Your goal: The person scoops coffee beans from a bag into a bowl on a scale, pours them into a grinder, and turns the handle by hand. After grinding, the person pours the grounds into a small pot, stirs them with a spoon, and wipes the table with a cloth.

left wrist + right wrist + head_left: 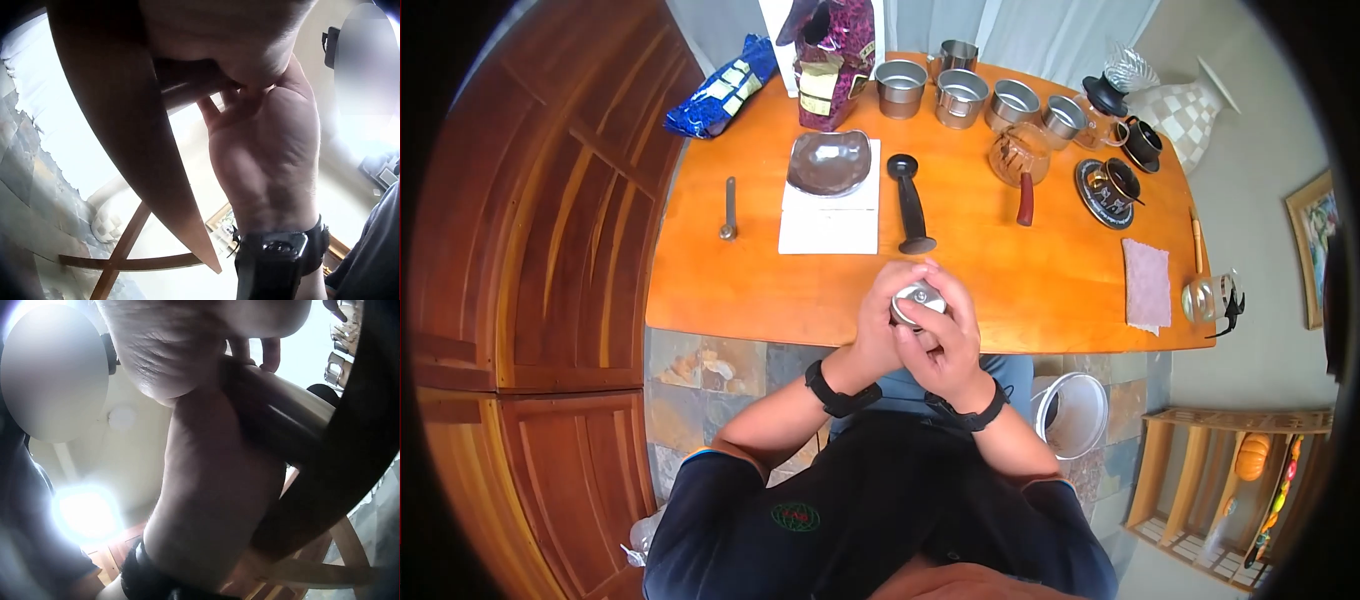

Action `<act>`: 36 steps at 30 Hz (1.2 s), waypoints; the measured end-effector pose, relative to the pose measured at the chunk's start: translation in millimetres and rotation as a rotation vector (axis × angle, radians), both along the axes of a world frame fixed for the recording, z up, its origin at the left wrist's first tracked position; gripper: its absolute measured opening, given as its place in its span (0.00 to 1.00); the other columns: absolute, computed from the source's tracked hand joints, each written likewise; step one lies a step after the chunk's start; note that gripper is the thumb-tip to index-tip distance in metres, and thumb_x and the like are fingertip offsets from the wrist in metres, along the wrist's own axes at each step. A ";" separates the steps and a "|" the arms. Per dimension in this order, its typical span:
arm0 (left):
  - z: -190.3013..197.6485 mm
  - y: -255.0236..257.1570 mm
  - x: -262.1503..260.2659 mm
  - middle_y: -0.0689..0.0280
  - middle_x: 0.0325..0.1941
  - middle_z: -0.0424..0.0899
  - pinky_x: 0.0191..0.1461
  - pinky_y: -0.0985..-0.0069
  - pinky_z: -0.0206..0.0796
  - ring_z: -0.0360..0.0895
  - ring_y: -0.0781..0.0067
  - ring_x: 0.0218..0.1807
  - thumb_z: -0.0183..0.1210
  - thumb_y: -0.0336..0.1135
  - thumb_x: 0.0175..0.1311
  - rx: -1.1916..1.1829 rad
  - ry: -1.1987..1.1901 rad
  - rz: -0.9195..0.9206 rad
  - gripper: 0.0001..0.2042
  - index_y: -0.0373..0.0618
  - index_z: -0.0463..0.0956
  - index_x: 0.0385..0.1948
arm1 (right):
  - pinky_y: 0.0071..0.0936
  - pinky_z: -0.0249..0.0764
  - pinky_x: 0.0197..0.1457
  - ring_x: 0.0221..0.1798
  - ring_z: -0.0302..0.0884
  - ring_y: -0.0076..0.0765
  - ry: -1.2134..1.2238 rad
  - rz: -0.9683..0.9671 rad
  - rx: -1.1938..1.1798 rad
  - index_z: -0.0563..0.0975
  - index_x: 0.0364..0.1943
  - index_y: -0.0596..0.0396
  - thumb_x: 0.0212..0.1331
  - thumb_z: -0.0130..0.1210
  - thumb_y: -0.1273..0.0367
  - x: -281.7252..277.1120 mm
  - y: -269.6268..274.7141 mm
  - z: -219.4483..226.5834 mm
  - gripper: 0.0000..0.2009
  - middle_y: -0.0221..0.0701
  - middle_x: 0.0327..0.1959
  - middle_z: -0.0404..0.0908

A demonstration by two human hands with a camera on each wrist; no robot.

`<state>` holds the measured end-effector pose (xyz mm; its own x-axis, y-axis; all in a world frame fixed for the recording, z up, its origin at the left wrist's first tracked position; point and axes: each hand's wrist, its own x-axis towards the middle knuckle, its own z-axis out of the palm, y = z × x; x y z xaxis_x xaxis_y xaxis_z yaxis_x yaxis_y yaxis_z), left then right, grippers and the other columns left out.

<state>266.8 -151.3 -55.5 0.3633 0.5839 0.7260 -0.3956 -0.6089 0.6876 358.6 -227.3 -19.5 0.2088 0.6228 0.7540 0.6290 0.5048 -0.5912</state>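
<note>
Both hands meet at the near edge of the orange wooden tabletop, wrapped together around a small silver metal cylinder, probably a hand coffee grinder, whose round shiny top shows between the fingers in the head view. The left hand curls round its left side and the right hand curls round its right and near side, so each hand grips the grinder; it is held just at the table's edge, above the person's lap. In the right wrist view a pale cylindrical body runs out from under the palm, and in the left wrist view the hand's fingers are bent in against something dark under the tabletop's edge, though what exactly cannot be told there. Both wrists carry black straps. Farther back on the tabletop lies a black tamper on its side, just beyond the hands, and left of it a white scale bearing a shiny metal dish. A metal scoop lies well to the left. Along the far edge stand a purple coffee bag, a blue bag, a row of steel cups, and a glass server with a brown handle. To the right are black cups on saucers and a pink cloth.
</note>
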 end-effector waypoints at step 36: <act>11.5 -3.3 -4.2 0.60 0.46 0.72 0.46 0.75 0.65 0.71 0.74 0.43 0.54 0.45 0.72 -0.241 -0.060 -0.332 0.16 0.43 0.66 0.50 | 0.42 0.61 0.71 0.67 0.67 0.50 0.535 0.290 -0.231 0.72 0.59 0.64 0.67 0.41 0.49 2.2 0.5 -0.2 0.31 0.52 0.64 0.69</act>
<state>262.7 -154.6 -44.0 0.5216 0.5984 0.6082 -0.5869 -0.2657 0.7648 360.7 -226.8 -19.7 0.3175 0.8442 0.4319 0.0746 0.4318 -0.8989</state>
